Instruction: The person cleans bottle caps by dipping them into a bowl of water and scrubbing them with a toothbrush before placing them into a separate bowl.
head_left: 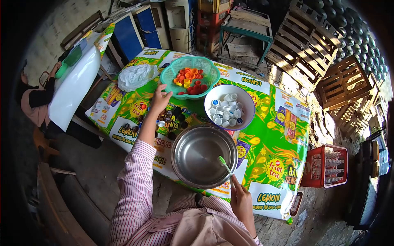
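Note:
My right hand (241,199) grips a toothbrush (224,164) with a green and white head, which reaches over the right rim of a shiny steel bowl (176,166). Beside the left rim of a turquoise plastic basket (167,73), my left hand (161,98) has its thumb and fingers apart, with nothing visible between them. Orange, red and yellow bottle caps (189,77) lie in the basket. To its right, a white enamel bowl (248,98) holds many white caps (225,110). Dark caps (176,111) are scattered on the table near my left forearm.
A crumpled clear plastic bag (137,77) sits left of the basket on the printed tablecloth (271,135). At the far left, another person (39,96) is by a white-covered table (76,90). A red crate (325,166) stands right; wooden pallets (305,39) lean behind.

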{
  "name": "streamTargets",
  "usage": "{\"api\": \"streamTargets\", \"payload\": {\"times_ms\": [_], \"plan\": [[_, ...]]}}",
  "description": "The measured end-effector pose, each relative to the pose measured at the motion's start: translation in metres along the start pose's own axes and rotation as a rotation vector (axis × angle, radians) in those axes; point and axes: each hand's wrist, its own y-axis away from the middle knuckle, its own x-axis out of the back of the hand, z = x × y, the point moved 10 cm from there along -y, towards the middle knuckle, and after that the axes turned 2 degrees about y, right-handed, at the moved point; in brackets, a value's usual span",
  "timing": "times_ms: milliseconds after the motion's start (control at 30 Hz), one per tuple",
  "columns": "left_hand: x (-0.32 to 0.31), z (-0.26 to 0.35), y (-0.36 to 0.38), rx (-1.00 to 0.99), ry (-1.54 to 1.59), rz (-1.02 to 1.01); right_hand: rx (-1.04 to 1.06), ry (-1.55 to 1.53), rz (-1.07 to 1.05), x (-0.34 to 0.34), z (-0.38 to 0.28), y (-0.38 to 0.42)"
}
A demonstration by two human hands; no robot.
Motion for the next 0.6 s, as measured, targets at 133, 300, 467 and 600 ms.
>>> {"api": "streamTargets", "payload": {"times_ms": [133, 300, 467, 600], "plan": [[0.031, -0.055, 0.015, 0.032, -0.251, -0.094, -0.065, -0.015, -0.073, -0.005, 0.010, 0.001], [0.084, -0.090, 0.027, 0.235, -0.611, 0.081, 0.026, -0.045, -0.015, -0.004, 0.003, 0.001], [0.082, -0.091, 0.040, 0.061, -0.754, 0.006, 0.024, 0.009, -0.041, -0.006, -0.001, 0.000], [0.099, -0.115, 0.037, -0.009, -0.570, 0.283, 0.025, 0.004, -0.044, -0.008, 0.002, -0.002]]}}
